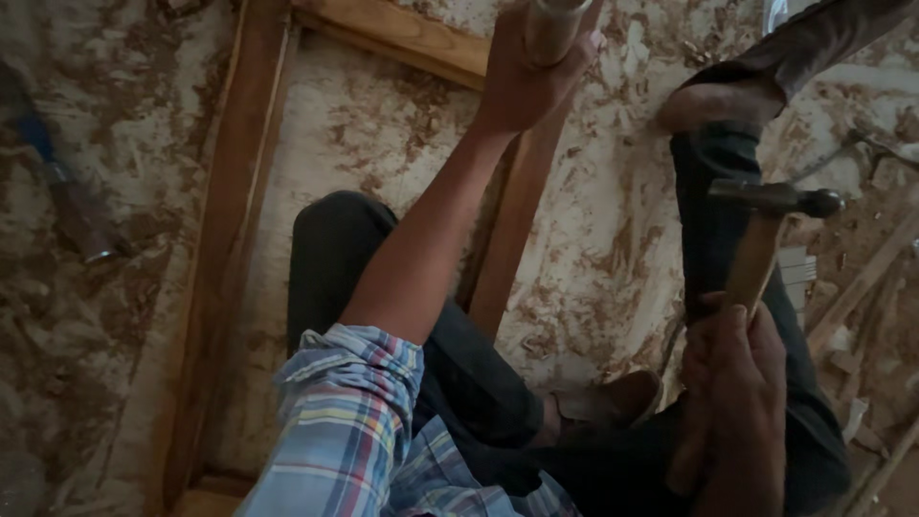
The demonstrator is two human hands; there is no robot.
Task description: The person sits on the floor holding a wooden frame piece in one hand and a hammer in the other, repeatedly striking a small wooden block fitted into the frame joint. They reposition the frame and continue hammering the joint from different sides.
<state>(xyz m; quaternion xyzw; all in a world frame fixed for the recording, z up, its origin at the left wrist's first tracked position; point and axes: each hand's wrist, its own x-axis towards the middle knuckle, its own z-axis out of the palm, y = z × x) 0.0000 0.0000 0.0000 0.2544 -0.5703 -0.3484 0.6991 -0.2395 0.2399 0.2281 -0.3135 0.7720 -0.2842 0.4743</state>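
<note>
Two hands at work, well apart. Left hand (522, 81) is stretched far forward at the top of the view, fingers wrapped round a pale cylindrical piece (550, 29) whose upper end runs out of frame — what it is, I cannot tell. It sits at the corner where the top rail (402, 36) of a wooden frame meets the right-hand rail (512, 225).

Right hand (737, 383) is drawn back near the body at lower right, clenched round the wooden handle of a hammer (766, 215). Handle's long axis runs up and slightly right from the fist; the dark metal head sits crosswise at the top, roughly level, rounded face to the right.

Key relation: the cylinder lies up and to the left of the hammer head, well apart from it. A dark trouser leg and a bare foot (713, 101) lie between them. The hammer head is the nearer of the two tools to that foot.

Frame lies flat on a sawdust-strewn floor (613, 249); its left rail (225, 239) runs nearly parallel to the right one. The person sits with one leg inside the frame, plaid sleeve (354, 402) rolled at the elbow.

Other items: a blue-handled tool (57, 177) on the floor at far left, blurred; wood offcuts (862, 287) scattered at right.
</note>
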